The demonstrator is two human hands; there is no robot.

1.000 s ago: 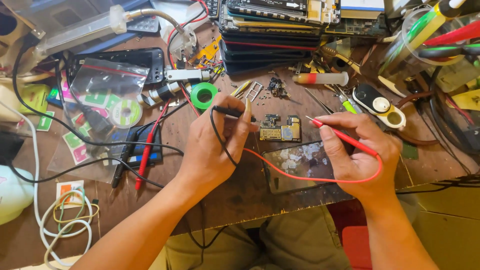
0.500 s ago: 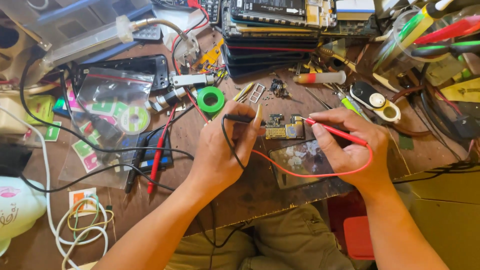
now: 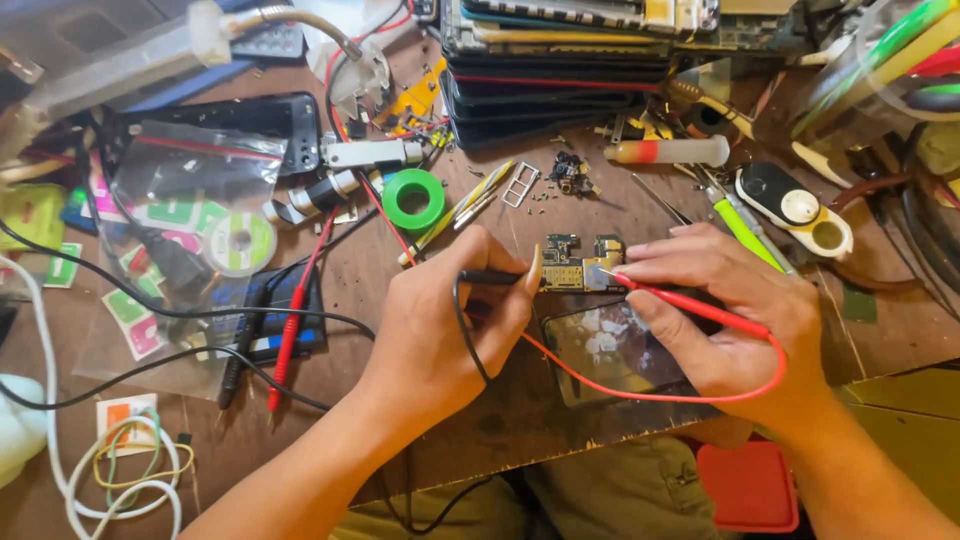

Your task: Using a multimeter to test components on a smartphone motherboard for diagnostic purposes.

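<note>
My left hand (image 3: 450, 320) pinches a black test probe (image 3: 490, 277), its tip touching the left side of a small phone circuit board (image 3: 575, 265) lying on the wooden bench. My right hand (image 3: 730, 320) holds a red test probe (image 3: 690, 308) like a pen, tip resting on the board's right edge. A red lead (image 3: 640, 390) loops below both hands and a black lead (image 3: 470, 340) runs over my left wrist.
A green tape roll (image 3: 414, 198), a stack of phones (image 3: 560, 70), a second pair of red and black probes (image 3: 290, 330), plastic bags with stickers (image 3: 190, 230), a dark phone screen (image 3: 620, 350), tweezers, a white tube (image 3: 670, 151) and coiled cables (image 3: 110, 470) crowd the bench.
Both hands have shifted slightly and the probe tips have closed in on the board. The view has moved closer and a little to the left.
</note>
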